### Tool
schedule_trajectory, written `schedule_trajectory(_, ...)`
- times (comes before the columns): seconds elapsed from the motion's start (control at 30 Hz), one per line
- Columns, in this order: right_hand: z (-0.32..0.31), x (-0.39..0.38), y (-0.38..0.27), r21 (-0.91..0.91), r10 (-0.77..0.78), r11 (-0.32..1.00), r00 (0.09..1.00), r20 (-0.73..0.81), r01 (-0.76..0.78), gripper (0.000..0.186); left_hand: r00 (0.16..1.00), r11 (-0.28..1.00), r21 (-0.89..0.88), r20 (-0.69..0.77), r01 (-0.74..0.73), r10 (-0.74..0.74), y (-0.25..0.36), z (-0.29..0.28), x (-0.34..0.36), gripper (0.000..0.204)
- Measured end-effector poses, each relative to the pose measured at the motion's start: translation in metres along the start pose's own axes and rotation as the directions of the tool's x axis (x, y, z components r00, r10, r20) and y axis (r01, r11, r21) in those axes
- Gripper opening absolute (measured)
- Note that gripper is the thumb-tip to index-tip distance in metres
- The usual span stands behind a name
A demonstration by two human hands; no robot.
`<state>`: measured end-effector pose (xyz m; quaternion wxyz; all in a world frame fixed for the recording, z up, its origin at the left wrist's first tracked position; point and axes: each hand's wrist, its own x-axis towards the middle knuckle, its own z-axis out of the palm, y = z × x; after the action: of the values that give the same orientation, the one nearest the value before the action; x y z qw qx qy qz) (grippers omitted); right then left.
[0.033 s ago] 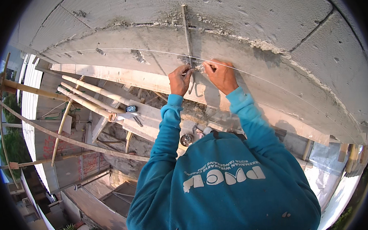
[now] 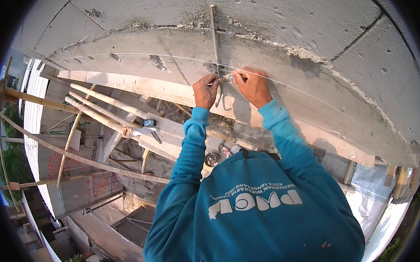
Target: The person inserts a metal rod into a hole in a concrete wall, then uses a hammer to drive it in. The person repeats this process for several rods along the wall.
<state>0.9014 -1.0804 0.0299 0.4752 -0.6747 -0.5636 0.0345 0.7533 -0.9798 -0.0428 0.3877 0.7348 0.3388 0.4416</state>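
A thin metal rod (image 2: pixel 216 40) with a bent lower end stands against the grey concrete beam (image 2: pixel 278 71). My left hand (image 2: pixel 206 92) is closed, its thumb and fingertips pinched at the rod just below a taut white string (image 2: pixel 166 57). The string runs in front of the beam, bowed by the lens. To the right of the rod, my right hand (image 2: pixel 252 87) rests by the beam with curled fingers, right at the string. Whatever its fingertips pinch is hidden or too small to make out.
Grey blocks (image 2: pixel 313 23) rise above the beam. Below lie a plank (image 2: pixel 165 131) with a small dark device (image 2: pixel 149 123), and a round container of small dark pieces (image 2: pixel 212 159). Bamboo poles (image 2: pixel 103 100) form scaffolding at left, over a drop to lower roofs.
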Motion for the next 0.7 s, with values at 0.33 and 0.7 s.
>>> schedule_trajectory(0.33,-0.005,0.006,-0.012,0.211,0.151,0.962,0.983,0.106,-0.170,0.019,0.986,0.998,-0.060,-0.169,-0.002,-0.008,-0.001,0.015,-0.005,0.019)
schedule_trajectory(0.7,0.008,-0.002,-0.020,0.267,0.353,0.867,0.897,0.265,-0.420,0.027,0.957,0.997,-0.074,-0.290,0.000,-0.022,-0.001,0.023,-0.016,0.017)
